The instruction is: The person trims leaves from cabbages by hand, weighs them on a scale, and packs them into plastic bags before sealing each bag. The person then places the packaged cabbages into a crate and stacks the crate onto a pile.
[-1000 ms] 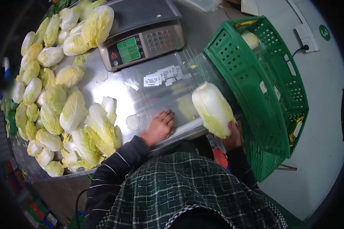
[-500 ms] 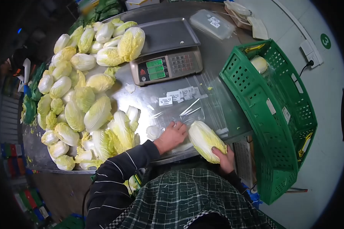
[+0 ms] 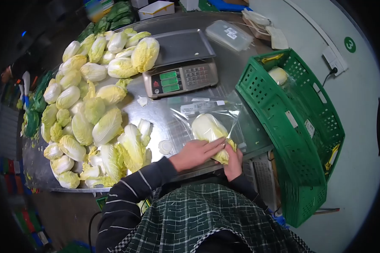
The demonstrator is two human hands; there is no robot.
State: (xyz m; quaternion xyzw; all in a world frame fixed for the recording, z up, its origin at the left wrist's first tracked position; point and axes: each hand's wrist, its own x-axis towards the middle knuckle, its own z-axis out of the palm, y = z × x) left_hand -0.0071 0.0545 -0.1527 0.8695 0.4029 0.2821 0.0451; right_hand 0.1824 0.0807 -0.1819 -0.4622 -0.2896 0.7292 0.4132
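A pale cabbage lies at the front of the metal table, its white end inside a clear plastic bag. My left hand rests across the cabbage's lower part, fingers stretched out. At the leafy end, my right hand grips the cabbage from the right, thumb on top. Behind the bag are printed labels, seen partly through plastic. A scale with lit green displays stands farther back.
Many cabbages cover the left of the metal table. Green crates stand at the right, one holding a cabbage. Flat clear bags lie behind the scale. A person's hand shows far left.
The cabbage has moved from right of the table edge onto the table, its white end now in the bag. My left hand has gone from the bags onto the cabbage.
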